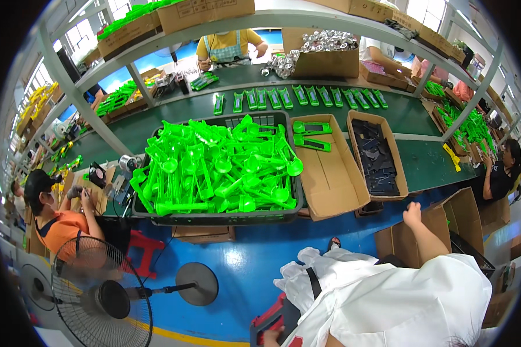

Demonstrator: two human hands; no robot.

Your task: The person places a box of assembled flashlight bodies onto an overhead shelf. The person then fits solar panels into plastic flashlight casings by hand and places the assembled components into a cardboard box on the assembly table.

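Observation:
My right hand [411,214] is held out in the air, between the carton of dark flat pieces [404,184] and an opened cardboard box [388,243]. Its fingers are curled in, and nothing shows in them. Down at the lower edge, my left hand [274,335] grips the side of a red stool with a dark seat [266,317]; part of this hand is cut off. On the bench, a black crate [243,217] is heaped with bright green plastic pieces [214,168] with rounded ends. Beside it, a shallow carton [330,185] holds two green frames [312,127].
A row of green pieces [312,96] lies along the green bench [428,165]. A shelf frame [75,98] spans it. A standing fan [101,295] and another red stool [142,251] are at left. Co-workers sit left [69,231], right [498,173] and across the bench [228,46].

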